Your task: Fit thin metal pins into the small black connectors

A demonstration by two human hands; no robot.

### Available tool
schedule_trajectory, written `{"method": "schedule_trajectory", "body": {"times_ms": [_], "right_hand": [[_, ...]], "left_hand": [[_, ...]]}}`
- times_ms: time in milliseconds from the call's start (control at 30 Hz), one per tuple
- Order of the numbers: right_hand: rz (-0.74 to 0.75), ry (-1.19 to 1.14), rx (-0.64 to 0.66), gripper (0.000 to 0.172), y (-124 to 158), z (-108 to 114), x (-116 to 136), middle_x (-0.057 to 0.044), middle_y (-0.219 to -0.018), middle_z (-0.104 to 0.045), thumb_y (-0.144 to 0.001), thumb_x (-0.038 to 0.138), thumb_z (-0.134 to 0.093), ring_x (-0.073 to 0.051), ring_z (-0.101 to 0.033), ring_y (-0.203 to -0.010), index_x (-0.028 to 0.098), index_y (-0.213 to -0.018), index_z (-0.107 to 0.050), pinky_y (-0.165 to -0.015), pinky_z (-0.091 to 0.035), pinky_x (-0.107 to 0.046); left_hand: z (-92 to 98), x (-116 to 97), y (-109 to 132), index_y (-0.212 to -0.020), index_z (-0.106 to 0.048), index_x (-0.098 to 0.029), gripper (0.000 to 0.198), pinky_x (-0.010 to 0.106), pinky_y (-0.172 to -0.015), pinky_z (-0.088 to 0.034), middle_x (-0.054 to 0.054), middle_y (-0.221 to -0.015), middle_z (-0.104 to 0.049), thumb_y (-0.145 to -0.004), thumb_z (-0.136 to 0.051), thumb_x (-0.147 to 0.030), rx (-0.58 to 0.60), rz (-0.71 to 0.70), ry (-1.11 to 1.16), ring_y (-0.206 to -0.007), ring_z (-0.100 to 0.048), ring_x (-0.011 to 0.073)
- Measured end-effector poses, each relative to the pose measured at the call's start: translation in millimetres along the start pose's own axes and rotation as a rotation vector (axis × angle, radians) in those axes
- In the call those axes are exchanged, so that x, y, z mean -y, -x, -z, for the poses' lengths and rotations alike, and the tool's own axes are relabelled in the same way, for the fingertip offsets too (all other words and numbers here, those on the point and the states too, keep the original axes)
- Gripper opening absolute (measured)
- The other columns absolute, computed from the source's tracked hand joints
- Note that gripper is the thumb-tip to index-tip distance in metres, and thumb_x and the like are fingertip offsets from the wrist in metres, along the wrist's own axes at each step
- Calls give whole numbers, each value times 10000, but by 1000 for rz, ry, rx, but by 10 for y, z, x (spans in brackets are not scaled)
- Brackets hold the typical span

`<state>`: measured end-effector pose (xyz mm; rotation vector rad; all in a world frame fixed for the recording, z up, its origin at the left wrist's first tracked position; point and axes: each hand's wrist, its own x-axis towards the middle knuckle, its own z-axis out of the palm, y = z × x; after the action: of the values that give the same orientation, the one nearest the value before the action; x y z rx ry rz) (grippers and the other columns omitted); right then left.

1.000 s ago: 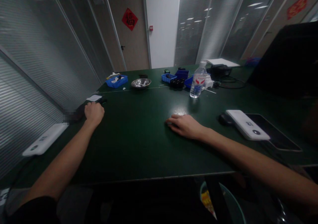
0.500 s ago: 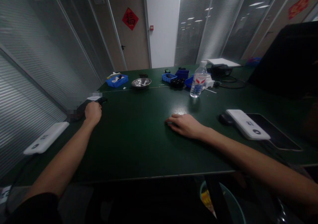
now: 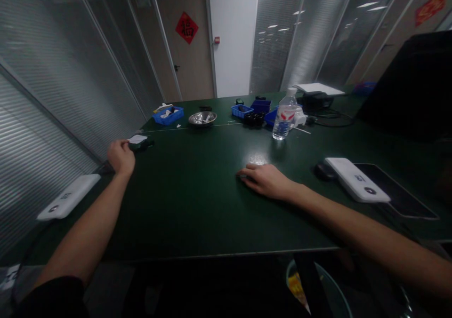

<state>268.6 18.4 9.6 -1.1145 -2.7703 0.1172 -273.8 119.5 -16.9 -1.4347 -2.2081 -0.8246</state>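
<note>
The head camera looks forward and down across the table (image 3: 197, 205).

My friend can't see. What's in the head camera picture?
A person's left hand is close beside a white paper on a green table. The right hand rests on the table, with a bottle and a metal bowl beyond it.

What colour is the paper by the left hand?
The paper is white, seen in the head view.
</note>
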Motion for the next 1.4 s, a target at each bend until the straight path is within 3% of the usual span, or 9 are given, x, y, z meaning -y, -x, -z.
{"method": "schedule_trajectory", "body": {"times_ms": [133, 300, 433, 667, 867, 1067, 1267, 1400], "right_hand": [[9, -16, -1, 360, -1, 6, 3, -90, -1159, -675, -1039, 302, -497, -177, -656, -829, 234, -1372, -615, -688, -447, -272], [18, -15, -15, 359, -1, 10, 2, -84, -1146, -677, -1036, 292, -499, -182, -655, -822, 238, -1372, -613, -682, -451, -279], [18, -15, -14, 366, 0, 0, -9, -83, -1148, -675, -1029, 295, -517, -183, -657, -826, 242, -1380, -607, -695, -460, -283], [3, -27, 0, 350, -6, 22, 16, -87, -1173, -676, -1044, 299, -487, -185, -666, -843, 234, -1366, -608, -723, -472, -289], [2, -30, -9, 335, -19, -1, 12, -88, -1170, -682, -1045, 304, -483, -190, -675, -856, 232, -1341, -624, -728, -476, -289], [4, -30, -6, 337, -20, -1, 11, -93, -1172, -683, -1048, 303, -478, -200, -680, -873, 227, -1343, -622, -741, -487, -301], [17, -30, -8, 340, -14, 0, -5, -85, -1190, -678, -1045, 305, -486, -194, -677, -862, 234, -1349, -618, -732, -485, -296], [19, -40, -4, 340, -8, -1, -19, -87, -1196, -677, -1043, 304, -487, -193, -675, -860, 227, -1347, -620, -737, -488, -300]], "left_hand": [[111, 152, -9, -1312, -587, -124, 427, 523, -1082, -327, 177, -1343, -576, -1014, -281, -118, -84, 75, -33, -1271, -459, 326], [28, 238, 31, -1209, -684, -117, 372, 572, -1054, -288, 194, -1311, -617, -909, -464, -94, 36, 18, -67, -1269, -433, 369], [-94, 184, 50, -1033, -763, -143, 276, 595, -1058, -272, 187, -1349, -628, -892, -526, -140, 138, -76, -66, -1300, -421, 404], [-181, 24, -5, -1289, -669, -122, 413, 610, -1045, -288, 239, -1349, -628, -969, -436, -239, 159, -145, -128, -1282, -476, 434], [-213, -17, -79, -1165, -741, -132, 349, 596, -1046, -285, 252, -1198, -692, -942, -537, -307, 217, -157, -131, -1229, -515, 436], [-170, -9, -65, -1156, -745, -195, 302, 555, -1078, -278, 177, -1226, -709, -929, -552, -243, 224, -187, -72, -1260, -535, 378], [-148, 26, -98, -1369, -609, -206, 456, 541, -1070, -301, 152, -1241, -714, -918, -544, -224, 161, -186, 11, -1290, -529, 360], [-95, 233, -124, -1224, -703, -142, 405, 610, -1082, -261, 200, -1306, -667, -874, -503, -116, 80, -92, -31, -1305, -480, 391]]}}
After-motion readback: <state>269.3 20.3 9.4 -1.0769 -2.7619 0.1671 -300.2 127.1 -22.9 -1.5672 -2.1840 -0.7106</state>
